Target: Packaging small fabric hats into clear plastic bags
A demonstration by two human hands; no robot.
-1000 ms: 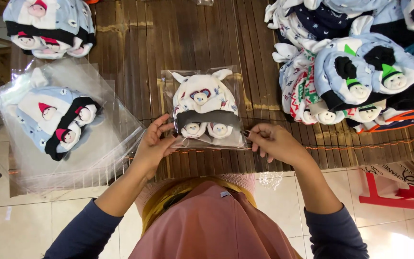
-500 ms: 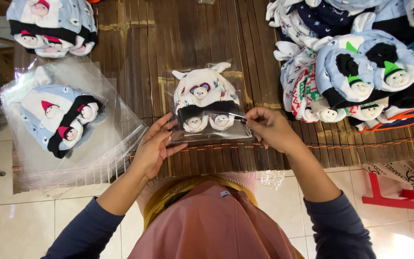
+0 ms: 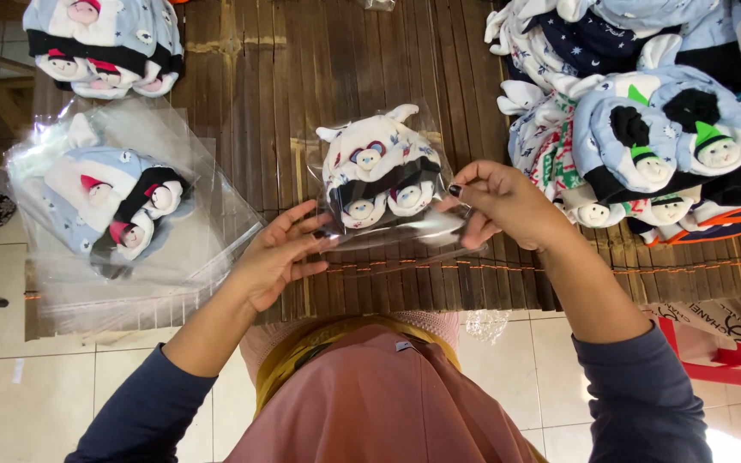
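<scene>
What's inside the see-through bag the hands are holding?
Inside the clear bag is a folded white baby clothing set with little ears, a black band and two small snowman faces. What lies folded underneath is hidden. The left hand and right hand hold its open flap.

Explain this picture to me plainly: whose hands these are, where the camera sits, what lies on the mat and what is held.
There is no machine here. A person works with two bare hands, and a camera worn on the head looks down at them. The left hand and right hand hold the open edge of a clear bag with a baby set inside. It lies on a dark slatted mat. To the left lies a stack of bags with another set on it. At the right is a pile of unpacked sets, and more sets lie at the top left.
</scene>
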